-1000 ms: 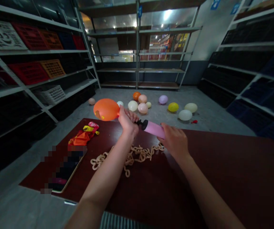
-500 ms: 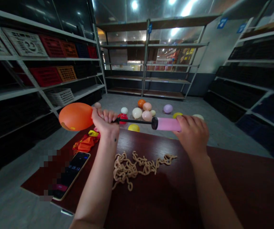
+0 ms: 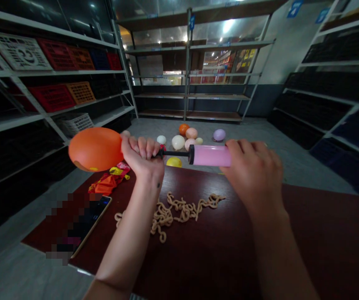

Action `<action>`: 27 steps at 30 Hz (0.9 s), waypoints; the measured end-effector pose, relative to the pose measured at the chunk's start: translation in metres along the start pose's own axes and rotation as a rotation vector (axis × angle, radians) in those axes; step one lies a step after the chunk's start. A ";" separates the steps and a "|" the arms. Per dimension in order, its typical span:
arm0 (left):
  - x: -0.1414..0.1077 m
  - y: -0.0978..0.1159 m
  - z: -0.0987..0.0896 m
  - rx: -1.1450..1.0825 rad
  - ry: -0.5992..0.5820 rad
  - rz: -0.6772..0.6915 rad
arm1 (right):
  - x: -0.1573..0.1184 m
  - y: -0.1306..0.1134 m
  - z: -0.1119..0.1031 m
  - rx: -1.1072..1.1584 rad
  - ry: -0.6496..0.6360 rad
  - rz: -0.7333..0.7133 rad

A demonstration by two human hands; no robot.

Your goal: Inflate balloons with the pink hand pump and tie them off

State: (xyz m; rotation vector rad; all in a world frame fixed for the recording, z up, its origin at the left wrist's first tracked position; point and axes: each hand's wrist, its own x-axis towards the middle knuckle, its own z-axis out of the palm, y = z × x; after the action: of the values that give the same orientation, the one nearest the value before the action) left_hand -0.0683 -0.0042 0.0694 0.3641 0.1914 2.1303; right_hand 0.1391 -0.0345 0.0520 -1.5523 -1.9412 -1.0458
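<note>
My left hand is closed around the black handle end of a balloon pump and the neck of an inflated orange balloon; the neck and nozzle are hidden in the fingers. The balloon sticks out to the left. Wrapped round the far end of the pump's pink barrel is my right hand. A short stretch of black rod shows between barrel and left hand. The pump lies level above the dark red table. Below it rests a tangle of beige twisted balloons or cord.
Flat orange and yellow balloons lie at the table's left, with a phone nearer me. Several inflated balloons, including a white one and a purple one, are on the floor beyond. Shelves with crates surround the area.
My hands have come closer together, and less rod shows as the barrel slid left over it. The orange balloon looks slightly bigger. The camera view has shifted a little.
</note>
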 end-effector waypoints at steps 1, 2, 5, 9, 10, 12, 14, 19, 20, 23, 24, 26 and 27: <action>-0.004 -0.005 0.001 0.006 0.011 -0.018 | 0.000 -0.005 -0.003 0.011 -0.007 -0.014; -0.007 -0.010 0.001 0.009 0.018 -0.035 | 0.000 -0.010 -0.005 0.023 -0.016 -0.026; -0.015 -0.022 0.000 0.016 0.008 -0.059 | -0.001 -0.022 -0.007 0.056 -0.041 -0.051; -0.013 -0.027 -0.003 0.026 0.005 -0.057 | -0.001 -0.026 -0.003 0.074 -0.063 -0.062; -0.011 -0.026 -0.005 0.025 0.011 -0.063 | -0.001 -0.026 -0.001 0.084 -0.074 -0.064; -0.005 -0.025 -0.008 0.025 0.022 -0.082 | 0.000 -0.026 0.002 0.122 -0.105 -0.065; 0.002 -0.023 -0.011 0.030 0.030 -0.100 | 0.001 -0.026 0.006 0.176 -0.142 -0.075; 0.017 -0.015 -0.019 0.059 0.047 -0.126 | 0.001 -0.025 0.015 0.255 -0.184 -0.080; 0.020 -0.013 -0.020 0.061 0.052 -0.127 | 0.001 -0.024 0.016 0.253 -0.194 -0.071; 0.029 -0.005 -0.023 0.052 0.073 -0.115 | 0.001 -0.017 0.015 0.234 -0.239 -0.045; 0.032 -0.002 -0.023 0.046 0.078 -0.107 | 0.001 -0.014 0.015 0.230 -0.257 -0.036; 0.037 0.005 -0.024 0.041 0.083 -0.092 | 0.001 -0.005 0.013 0.238 -0.298 -0.015; 0.039 0.008 -0.025 0.038 0.084 -0.086 | 0.001 -0.001 0.012 0.251 -0.318 -0.006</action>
State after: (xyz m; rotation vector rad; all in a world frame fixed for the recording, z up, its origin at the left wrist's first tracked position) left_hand -0.1030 0.0234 0.0556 0.2838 0.2919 2.0607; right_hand 0.1395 -0.0247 0.0449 -1.6444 -2.1874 -0.5527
